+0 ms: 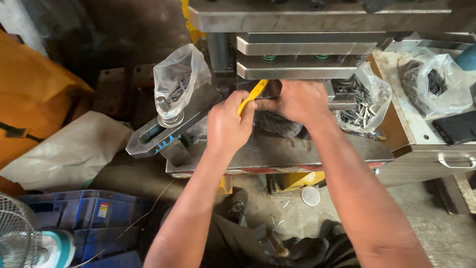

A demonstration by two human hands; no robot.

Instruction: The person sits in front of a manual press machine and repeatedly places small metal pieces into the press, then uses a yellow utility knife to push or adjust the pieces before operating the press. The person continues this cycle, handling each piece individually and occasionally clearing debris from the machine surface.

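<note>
The yellow tool [252, 95], a thin flat strip, sits at the centre of the frame, slanting up to the right with its tip under the lower steel plate [297, 70] of the press. The left hand [227, 126] has its grip clamped on the strip's lower end, fingers curled round it. The right hand [300, 101] lies just beside, its thumb touching the strip near the middle; its fingers reach into the gap under the plate and are partly hidden, so I cannot tell whether its grip is apart or together. Both hands hover over the grey press bed [277, 151]. Left of the hands a clear bag [178, 79] of small dark metal parts stands on a steel clamp arm [163, 130]. Right of the hands a second bag [364, 101] holds similar pieces, and a third bag [436, 82] rests on the table [414, 126] at the right edge. A blue crate [84, 218] sits in the lower left, beside a fan [20, 238].
</note>
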